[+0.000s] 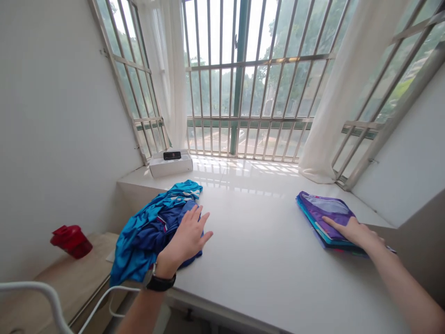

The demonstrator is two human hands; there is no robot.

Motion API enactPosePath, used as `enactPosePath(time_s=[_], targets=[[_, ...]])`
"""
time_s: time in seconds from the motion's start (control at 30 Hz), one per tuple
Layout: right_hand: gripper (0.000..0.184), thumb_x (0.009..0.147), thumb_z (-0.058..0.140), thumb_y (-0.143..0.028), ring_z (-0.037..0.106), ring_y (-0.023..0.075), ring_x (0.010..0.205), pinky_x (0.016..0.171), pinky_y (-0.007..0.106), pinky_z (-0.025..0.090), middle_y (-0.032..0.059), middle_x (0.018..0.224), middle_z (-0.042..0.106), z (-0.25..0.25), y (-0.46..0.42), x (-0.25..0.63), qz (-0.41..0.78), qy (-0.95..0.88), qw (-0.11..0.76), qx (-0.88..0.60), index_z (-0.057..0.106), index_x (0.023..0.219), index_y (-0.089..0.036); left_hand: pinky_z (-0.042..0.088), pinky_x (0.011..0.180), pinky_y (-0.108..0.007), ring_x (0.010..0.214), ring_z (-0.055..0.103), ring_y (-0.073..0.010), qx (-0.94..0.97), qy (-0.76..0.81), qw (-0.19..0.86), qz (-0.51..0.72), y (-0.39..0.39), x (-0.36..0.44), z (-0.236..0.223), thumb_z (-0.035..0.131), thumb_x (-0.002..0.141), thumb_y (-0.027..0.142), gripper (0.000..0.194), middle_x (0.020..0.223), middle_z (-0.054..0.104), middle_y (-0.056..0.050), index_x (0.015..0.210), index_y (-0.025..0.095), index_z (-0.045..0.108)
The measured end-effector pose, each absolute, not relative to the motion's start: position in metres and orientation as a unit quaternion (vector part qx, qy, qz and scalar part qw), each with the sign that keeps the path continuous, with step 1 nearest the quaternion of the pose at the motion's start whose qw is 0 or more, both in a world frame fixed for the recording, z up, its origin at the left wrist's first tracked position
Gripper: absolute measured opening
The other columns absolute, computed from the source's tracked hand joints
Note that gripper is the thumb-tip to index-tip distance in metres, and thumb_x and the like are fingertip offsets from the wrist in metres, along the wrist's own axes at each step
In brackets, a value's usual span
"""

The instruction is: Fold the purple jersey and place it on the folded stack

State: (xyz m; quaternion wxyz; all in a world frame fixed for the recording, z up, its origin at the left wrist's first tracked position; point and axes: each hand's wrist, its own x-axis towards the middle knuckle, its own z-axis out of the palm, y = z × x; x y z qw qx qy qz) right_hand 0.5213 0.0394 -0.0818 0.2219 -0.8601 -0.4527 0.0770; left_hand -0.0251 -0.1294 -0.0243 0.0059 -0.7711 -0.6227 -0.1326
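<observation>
My left hand (187, 236) lies flat, fingers stretched out, on a loose heap of blue and turquoise clothes (153, 229) at the left side of the white sill top (257, 241). A dark watch sits on that wrist. My right hand (351, 230) rests palm down, fingers extended, on a neat stack of folded clothes (325, 218) at the right; the top piece is purple, with turquoise and pink layers below. Neither hand grips anything.
A white box (170, 164) with a small black device (172, 155) on it stands at the back left by the barred window. A red object (71, 241) sits on a lower wooden surface (52, 283) at left. White curtains hang left and right. A white cable runs at bottom left.
</observation>
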Motion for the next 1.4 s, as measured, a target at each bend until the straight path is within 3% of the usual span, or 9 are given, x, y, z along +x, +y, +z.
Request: enactPosePath(time_s=[0.17, 0.27, 0.43, 0.57, 0.67, 0.83, 1.07, 1.23, 1.4], targets=[[0.087, 0.037, 0.076, -0.080, 0.061, 0.0543, 0.097, 0.078, 0.067, 0.037, 0.0394, 0.101, 0.063, -0.083, 0.039, 0.527, 0.039, -0.452, 0.252, -0.855, 0.071, 0.094, -0.014, 0.037, 0.109, -0.049, 0.137, 0.041, -0.0367, -0.684, -0.723, 0.028, -0.089, -0.139, -0.098, -0.044, 0.062, 0.086, 0.038, 0.062, 0.147, 0.046, -0.021, 0.141, 0.011, 0.049], [0.083, 0.055, 0.066, -0.081, 0.052, 0.0551, 0.114, 0.085, 0.066, 0.035, 0.0394, 0.113, 0.059, -0.076, 0.025, 0.506, -0.068, -0.499, 0.252, -0.826, 0.070, 0.102, -0.012, 0.049, 0.094, -0.039, 0.114, 0.060, -0.0301, -0.679, -0.722, 0.014, -0.129, -0.141, -0.113, -0.046, 0.058, 0.088, 0.036, 0.037, 0.122, 0.066, -0.013, 0.121, 0.018, 0.063], [0.069, 0.085, 0.039, -0.070, 0.042, 0.0408, 0.132, 0.105, 0.060, 0.032, 0.0245, 0.134, 0.053, -0.054, 0.000, 0.416, -0.209, -0.636, 0.401, -0.625, 0.060, 0.122, -0.016, 0.049, 0.078, -0.031, 0.096, 0.068, -0.0253, -0.667, -0.707, 0.014, -0.233, -0.135, -0.088, -0.035, 0.049, 0.095, 0.032, 0.021, 0.101, 0.073, -0.006, 0.101, 0.023, 0.067], [0.043, 0.092, 0.048, -0.054, 0.056, 0.0302, 0.119, 0.105, 0.051, 0.040, 0.0154, 0.120, 0.064, -0.041, -0.019, 0.325, -0.042, -0.765, 0.434, -0.474, 0.063, 0.112, -0.019, 0.047, 0.075, -0.029, 0.086, 0.069, -0.0230, -0.674, -0.663, -0.026, -0.324, -0.119, -0.045, -0.023, 0.048, 0.097, 0.033, 0.021, 0.089, 0.073, -0.004, 0.094, 0.022, 0.066], [0.034, 0.091, 0.056, -0.049, 0.061, 0.0254, 0.112, 0.100, 0.046, 0.048, 0.0097, 0.120, 0.066, -0.049, -0.038, 0.268, 0.180, -0.832, 0.365, -0.376, 0.062, 0.114, -0.024, 0.047, 0.076, -0.028, 0.079, 0.067, -0.0201, -0.691, -0.605, -0.079, -0.388, -0.104, -0.010, -0.018, 0.048, 0.097, 0.030, 0.020, 0.084, 0.072, -0.005, 0.091, 0.020, 0.065], [0.076, 0.070, 0.080, -0.046, 0.063, 0.0257, 0.108, 0.092, 0.044, 0.053, 0.0105, 0.129, 0.062, -0.088, -0.049, 0.214, 0.404, -0.778, 0.351, -0.327, 0.048, 0.136, -0.025, 0.048, 0.076, -0.025, 0.082, 0.067, -0.0179, -0.780, -0.464, -0.212, -0.361, -0.073, 0.034, -0.025, 0.047, 0.096, 0.023, 0.022, 0.089, 0.073, -0.005, 0.092, 0.018, 0.068], [0.039, 0.081, 0.067, -0.054, 0.064, 0.0204, 0.080, 0.070, 0.032, 0.051, 0.0029, 0.087, 0.072, -0.121, -0.025, 0.213, 0.511, -0.662, 0.403, -0.371, 0.066, 0.098, -0.019, 0.049, 0.072, -0.025, 0.076, 0.065, -0.0162, -0.778, -0.461, -0.282, -0.322, -0.030, 0.038, -0.054, 0.048, 0.095, 0.028, 0.024, 0.083, 0.072, -0.003, 0.090, 0.016, 0.069], [0.036, 0.081, 0.067, -0.054, 0.063, 0.0197, 0.076, 0.069, 0.030, 0.048, 0.0015, 0.080, 0.072, -0.109, -0.022, 0.221, 0.526, -0.627, 0.424, -0.389, 0.071, 0.087, -0.018, 0.053, 0.076, -0.027, 0.086, 0.067, -0.0176, -0.746, -0.444, -0.338, -0.363, -0.035, 0.027, -0.052, 0.057, 0.092, 0.037, 0.026, 0.099, 0.072, -0.005, 0.107, 0.018, 0.065], [0.041, 0.075, 0.074, -0.055, 0.067, 0.0194, 0.076, 0.070, 0.029, 0.053, 0.0025, 0.084, 0.075, -0.087, -0.021, 0.231, 0.565, -0.471, 0.524, -0.429, 0.073, 0.094, -0.019, 0.038, 0.111, -0.040, 0.131, 0.047, -0.0287, -0.818, -0.403, -0.297, -0.284, -0.050, 0.004, -0.034, 0.081, 0.071, 0.042, 0.071, 0.137, 0.057, -0.007, 0.135, 0.027, 0.054]])
